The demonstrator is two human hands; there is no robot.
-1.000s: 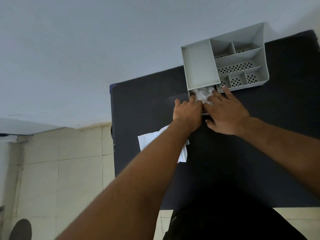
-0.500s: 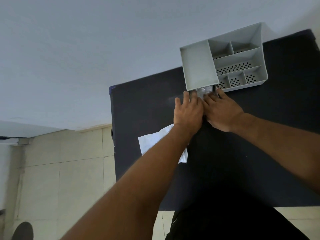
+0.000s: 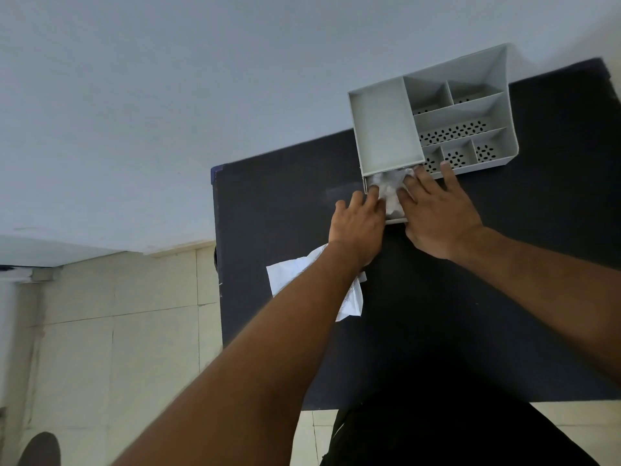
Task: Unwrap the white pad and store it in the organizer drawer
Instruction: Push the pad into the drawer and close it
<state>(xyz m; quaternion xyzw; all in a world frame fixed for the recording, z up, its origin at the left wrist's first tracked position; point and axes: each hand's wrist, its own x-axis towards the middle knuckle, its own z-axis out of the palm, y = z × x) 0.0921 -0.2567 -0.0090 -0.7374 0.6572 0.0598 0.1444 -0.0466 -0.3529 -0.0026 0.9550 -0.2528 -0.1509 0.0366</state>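
1. Pad [image 3: 389,193], white and crumpled, lies in the open drawer [image 3: 396,220] at the front of the grey organizer [image 3: 433,129], upper right of the frame; part of it bulges above the drawer rim
2. Left hand [image 3: 358,227] rests on the pad's left side with fingers spread flat, pressing rather than gripping; right hand [image 3: 437,213] lies on its right side the same way, fingers loosely open, one fingertip reaching the organizer's front edge
3. Wrapper [image 3: 349,301], a torn white sheet, lies on the dark surface [image 3: 275,203] in mid-frame, partly hidden under the left forearm, so unwrapping looks done
4. Storing seems nearly finished: the pad is in the drawer but not tucked fully down, and the drawer is pulled out, so flattening the pad and pushing the drawer shut are probably what remains
5. Upper compartments of the organizer look empty, several with perforated floors
6. Raised pad material could catch on the organizer body above the drawer when it slides in; nothing else on the surface stands in the way, and the wrapper lies well apart from the drawer
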